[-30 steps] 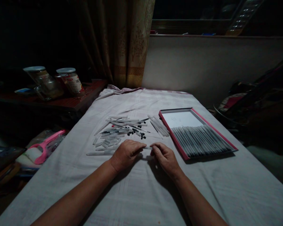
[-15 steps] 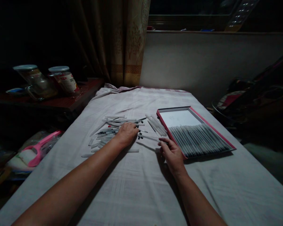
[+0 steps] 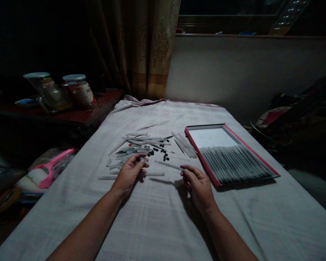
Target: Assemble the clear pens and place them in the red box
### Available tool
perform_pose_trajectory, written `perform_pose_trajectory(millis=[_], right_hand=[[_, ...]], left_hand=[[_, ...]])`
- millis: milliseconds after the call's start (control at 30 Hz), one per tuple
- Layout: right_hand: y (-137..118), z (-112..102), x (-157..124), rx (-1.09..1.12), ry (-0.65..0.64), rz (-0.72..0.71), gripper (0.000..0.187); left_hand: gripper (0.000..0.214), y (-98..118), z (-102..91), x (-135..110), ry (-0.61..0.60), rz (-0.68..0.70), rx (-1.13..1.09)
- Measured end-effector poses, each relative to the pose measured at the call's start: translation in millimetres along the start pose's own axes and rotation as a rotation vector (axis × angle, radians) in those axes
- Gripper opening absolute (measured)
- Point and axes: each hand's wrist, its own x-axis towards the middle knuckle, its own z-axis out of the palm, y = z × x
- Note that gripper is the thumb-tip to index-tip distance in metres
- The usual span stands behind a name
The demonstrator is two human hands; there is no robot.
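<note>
My right hand [image 3: 199, 186] pinches a slim grey pen [image 3: 170, 165] near its right end, and the thin tip points left over the cloth. My left hand [image 3: 127, 175] is closed, thumb against fingers, on a short visible piece of a translucent pen barrel [image 3: 143, 160]; the rest of it is hidden by the hand. Beyond the left hand lies a loose heap of translucent pen barrels [image 3: 136, 149] and thin dark refills. Small black caps [image 3: 165, 157] are scattered between the hands. Several more barrels [image 3: 185, 145] lie side by side next to the box.
A shallow red-edged box [image 3: 203, 159] on the right holds a row of pens [image 3: 235, 163] on a white base. The white cloth [image 3: 163, 224] has creases. Jars [image 3: 80, 90] stand on a dark red side table [image 3: 97, 105] at left, with a pink handled item [image 3: 50, 170] below.
My left hand has drawn back from the heap toward me and now holds a barrel piece. My right hand stays near the box with its pen. The view has shifted slightly left.
</note>
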Motion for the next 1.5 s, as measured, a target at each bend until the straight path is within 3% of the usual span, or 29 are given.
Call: perform_pose_trajectory(millis=[133,467,700,1300,1500], right_hand=[[3,2,-6,-0.076,-0.042,-0.048,0.027],[7,1,-8,-0.195,-0.079,-0.04,0.03],[7,-7,-2,-0.397,-0.36,-0.124,0.027],[11,-10,0,-0.563,-0.414,-0.351,0.024],[13,-6,-3,-0.586,-0.4,-0.362,0.025]], left_hand=[[0.051,0,2.5,-3,0.026,-0.114,-0.147],[0.056,-4,8.4,-12,-0.018,-0.15,-0.108],[0.05,-8,15.7,-18,-0.021,-0.144,-0.028],[0.045,-10,19.1,-19,-0.043,-0.162,0.025],[0.045,-15,20.4,-15,-0.082,-0.145,0.029]])
